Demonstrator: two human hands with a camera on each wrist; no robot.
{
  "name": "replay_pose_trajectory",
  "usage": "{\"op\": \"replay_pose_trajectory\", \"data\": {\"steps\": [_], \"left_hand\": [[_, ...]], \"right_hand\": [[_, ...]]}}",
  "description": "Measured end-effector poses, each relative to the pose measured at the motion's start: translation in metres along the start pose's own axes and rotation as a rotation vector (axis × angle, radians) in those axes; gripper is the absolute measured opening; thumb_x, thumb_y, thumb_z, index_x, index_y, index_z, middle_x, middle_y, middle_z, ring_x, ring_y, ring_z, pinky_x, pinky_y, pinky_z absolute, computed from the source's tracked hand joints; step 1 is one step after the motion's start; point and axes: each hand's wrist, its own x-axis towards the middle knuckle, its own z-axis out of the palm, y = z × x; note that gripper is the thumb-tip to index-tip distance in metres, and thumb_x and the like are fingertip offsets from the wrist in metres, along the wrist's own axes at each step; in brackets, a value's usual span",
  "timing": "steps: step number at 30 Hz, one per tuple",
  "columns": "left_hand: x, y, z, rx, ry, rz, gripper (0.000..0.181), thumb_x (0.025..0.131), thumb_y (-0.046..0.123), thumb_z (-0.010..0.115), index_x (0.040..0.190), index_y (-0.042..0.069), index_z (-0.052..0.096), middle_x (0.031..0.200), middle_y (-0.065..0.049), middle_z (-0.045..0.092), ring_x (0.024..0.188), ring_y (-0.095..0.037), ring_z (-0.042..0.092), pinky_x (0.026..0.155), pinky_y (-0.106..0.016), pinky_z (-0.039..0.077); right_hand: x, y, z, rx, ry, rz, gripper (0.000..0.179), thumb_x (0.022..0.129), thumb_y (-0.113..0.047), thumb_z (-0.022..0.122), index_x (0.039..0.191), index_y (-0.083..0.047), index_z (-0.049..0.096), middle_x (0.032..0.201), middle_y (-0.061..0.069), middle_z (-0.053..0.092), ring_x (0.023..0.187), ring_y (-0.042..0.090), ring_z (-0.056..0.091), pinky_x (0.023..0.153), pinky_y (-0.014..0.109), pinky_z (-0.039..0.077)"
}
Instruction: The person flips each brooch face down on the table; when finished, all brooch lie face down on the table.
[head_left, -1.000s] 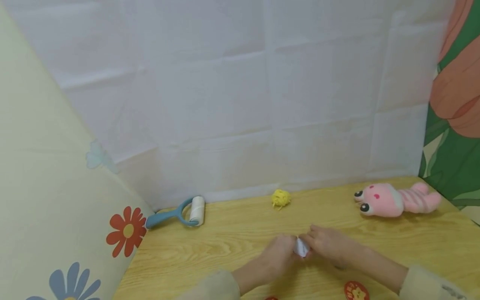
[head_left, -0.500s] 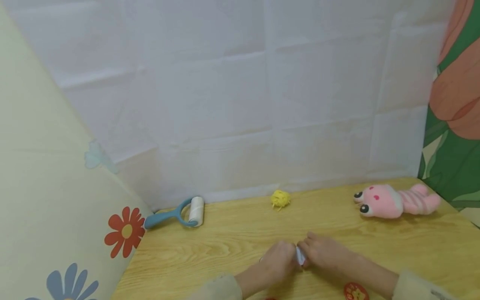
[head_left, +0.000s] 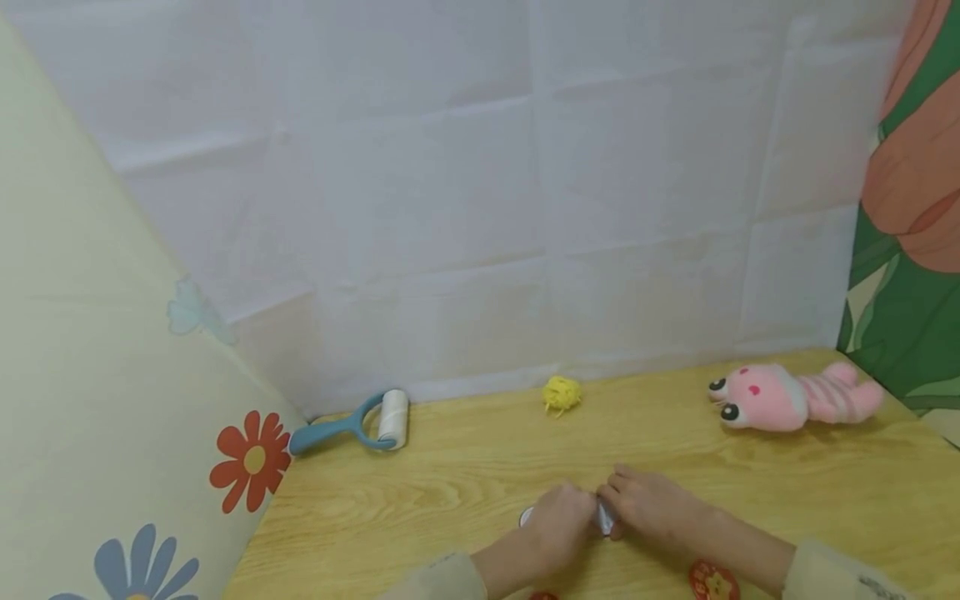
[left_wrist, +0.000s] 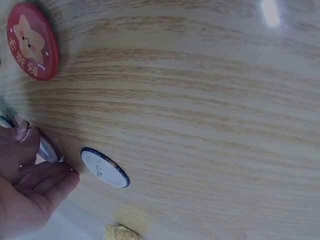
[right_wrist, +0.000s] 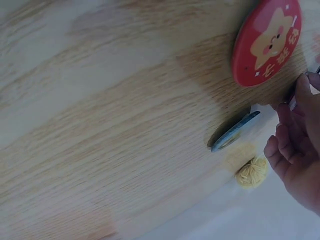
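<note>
Head view shows the left hand (head_left: 557, 527) and the right hand (head_left: 647, 505) brought together low over the desk (head_left: 450, 467), fingertips almost meeting. Each pinches an edge of one small pale disc (head_left: 605, 520), so neither hand is nearer: it sits right between them. I take it for a badge with its back showing, though fingers cover most of it. It looks tilted rather than flat, and what I can see of its length runs roughly away from the person, across the line joining the two hands.

Just outside the left hand, a white badge (left_wrist: 105, 168) lies back up on the desk, its pin visible, close to the fingertips in the left wrist view. On the other side, near the right hand, a blue badge (right_wrist: 235, 132) shows nearly edge-on. Closer to the person are two star badges (right_wrist: 267, 42), red, one toward each forearm.

Farther off, straight beyond the hands, sits a yellow ball (head_left: 562, 394) of yarn. Well out past the right hand lies a pink plush (head_left: 780, 398); well out past the left, a roller (head_left: 348, 427), its handle pointing left.
</note>
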Motion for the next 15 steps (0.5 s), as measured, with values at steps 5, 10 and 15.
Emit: {"op": "replay_pose_trajectory", "data": {"steps": [5, 10, 15], "left_hand": [[0.001, 0.001, -0.001, -0.033, -0.014, 0.017, 0.016, 0.079, 0.01, 0.077, 0.071, 0.012, 0.062, 0.065, 0.002, 0.06, 0.058, -0.008, 0.056, 0.049, -0.019, 0.043], [0.011, 0.005, -0.006, -0.055, -0.049, -0.001, 0.02, 0.086, 0.03, 0.075, 0.09, 0.012, 0.067, 0.086, 0.003, 0.068, 0.083, -0.011, 0.065, 0.081, -0.036, 0.053], [0.024, 0.013, -0.01, -0.062, -0.064, 0.005, 0.046, 0.089, 0.044, 0.069, 0.115, 0.006, 0.065, 0.117, -0.005, 0.065, 0.113, -0.018, 0.059, 0.101, -0.039, 0.044]], "right_hand": [[-0.005, 0.003, -0.002, 0.098, 0.043, 0.01, 0.038, 0.081, -0.036, 0.075, 0.102, -0.006, 0.067, 0.084, -0.003, 0.055, 0.076, 0.007, 0.051, 0.065, 0.02, 0.048], [-0.018, 0.01, -0.013, 0.232, 0.033, 0.108, 0.037, 0.087, -0.036, 0.07, 0.112, -0.008, 0.066, 0.094, -0.003, 0.054, 0.082, 0.008, 0.052, 0.069, 0.026, 0.051], [-0.028, 0.027, -0.025, 0.236, 0.028, 0.135, 0.039, 0.09, -0.034, 0.069, 0.112, -0.002, 0.065, 0.097, 0.004, 0.056, 0.081, 0.013, 0.056, 0.069, 0.029, 0.053]]}}
